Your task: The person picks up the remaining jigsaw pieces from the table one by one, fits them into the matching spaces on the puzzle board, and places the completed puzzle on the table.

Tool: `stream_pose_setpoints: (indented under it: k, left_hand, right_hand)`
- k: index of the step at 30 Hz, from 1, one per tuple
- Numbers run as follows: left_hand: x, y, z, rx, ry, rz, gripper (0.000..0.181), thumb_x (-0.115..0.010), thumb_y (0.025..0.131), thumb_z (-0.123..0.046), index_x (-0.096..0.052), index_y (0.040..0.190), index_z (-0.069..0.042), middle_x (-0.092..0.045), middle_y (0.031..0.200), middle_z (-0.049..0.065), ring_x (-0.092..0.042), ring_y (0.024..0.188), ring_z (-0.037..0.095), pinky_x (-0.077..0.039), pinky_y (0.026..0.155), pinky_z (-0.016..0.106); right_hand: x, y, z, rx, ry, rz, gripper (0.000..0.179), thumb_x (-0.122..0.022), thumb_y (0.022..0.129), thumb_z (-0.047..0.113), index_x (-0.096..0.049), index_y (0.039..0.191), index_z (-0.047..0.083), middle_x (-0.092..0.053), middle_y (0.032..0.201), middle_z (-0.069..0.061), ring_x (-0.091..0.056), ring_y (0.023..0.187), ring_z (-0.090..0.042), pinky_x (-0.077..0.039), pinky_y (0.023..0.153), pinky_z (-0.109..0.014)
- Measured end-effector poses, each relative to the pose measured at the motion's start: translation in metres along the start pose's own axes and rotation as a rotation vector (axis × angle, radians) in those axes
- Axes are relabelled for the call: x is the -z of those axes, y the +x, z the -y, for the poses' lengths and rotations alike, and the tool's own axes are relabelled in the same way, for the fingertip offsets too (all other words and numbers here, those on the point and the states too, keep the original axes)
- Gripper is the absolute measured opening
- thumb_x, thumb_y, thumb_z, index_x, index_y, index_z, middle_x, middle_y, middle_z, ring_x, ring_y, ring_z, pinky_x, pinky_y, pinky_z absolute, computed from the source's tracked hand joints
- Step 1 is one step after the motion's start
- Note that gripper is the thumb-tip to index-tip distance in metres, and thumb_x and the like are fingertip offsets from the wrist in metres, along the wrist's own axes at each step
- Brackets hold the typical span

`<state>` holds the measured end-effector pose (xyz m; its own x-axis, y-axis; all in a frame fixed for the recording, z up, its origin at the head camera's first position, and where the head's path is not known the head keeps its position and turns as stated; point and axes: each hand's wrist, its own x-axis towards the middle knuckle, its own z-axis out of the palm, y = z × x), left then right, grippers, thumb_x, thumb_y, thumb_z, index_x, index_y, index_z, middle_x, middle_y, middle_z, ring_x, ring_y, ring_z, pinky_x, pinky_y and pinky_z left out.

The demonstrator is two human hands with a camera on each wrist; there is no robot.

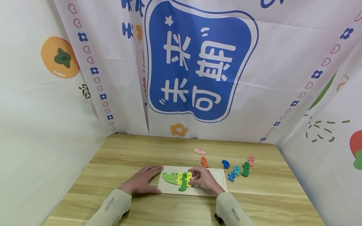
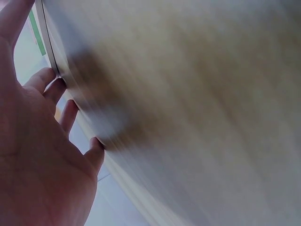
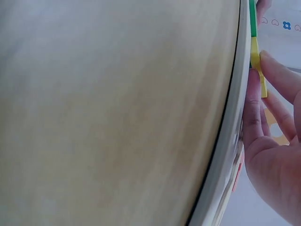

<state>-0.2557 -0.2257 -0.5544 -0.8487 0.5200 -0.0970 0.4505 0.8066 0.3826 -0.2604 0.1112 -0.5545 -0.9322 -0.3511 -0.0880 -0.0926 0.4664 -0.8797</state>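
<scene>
A pale wooden puzzle board (image 1: 198, 191) lies on the table, with a green crocodile head piece (image 1: 169, 177) at its left. Beside the head sit a yellow piece (image 1: 179, 179), a green piece with a leg (image 1: 183, 185) and a second yellow piece (image 1: 189, 175). My right hand (image 1: 205, 180) pinches that second yellow piece between thumb and fingers; the right wrist view shows the yellow piece (image 3: 255, 54) at the fingertips. With fingers spread, my left hand (image 1: 142, 180) touches the board's left end. Its palm and fingertips show in the left wrist view, against the table edge.
Loose puzzle pieces lie behind and right of the board: light pink (image 1: 200, 151), orange-red (image 1: 204, 162), dark blue (image 1: 225, 164), teal (image 1: 237, 170), blue (image 1: 231, 176), green (image 1: 245, 169) and pink (image 1: 251, 160). A printed cloth (image 1: 124, 94) hangs behind the wooden table (image 1: 263, 197).
</scene>
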Motion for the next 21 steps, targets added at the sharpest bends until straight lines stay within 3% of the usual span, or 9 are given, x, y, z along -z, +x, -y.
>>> stream_pose_setpoints:
  k: [21]
  left_hand:
    - [-0.0025,-0.0008,0.0028,0.006,0.01,-0.009,0.107,-0.07,0.078,-0.079,-0.034,0.164,-0.025,-0.035,0.169,-0.001,-0.03,0.154,0.036,-0.03,0.119,0.065]
  right_hand:
    - [-0.0012,0.0047,-0.0007,0.04,-0.144,0.052,0.056,-0.087,0.083,0.01,-0.068,0.134,0.001,-0.062,0.095,-0.002,-0.058,0.083,-0.015,-0.048,0.066,-0.022]
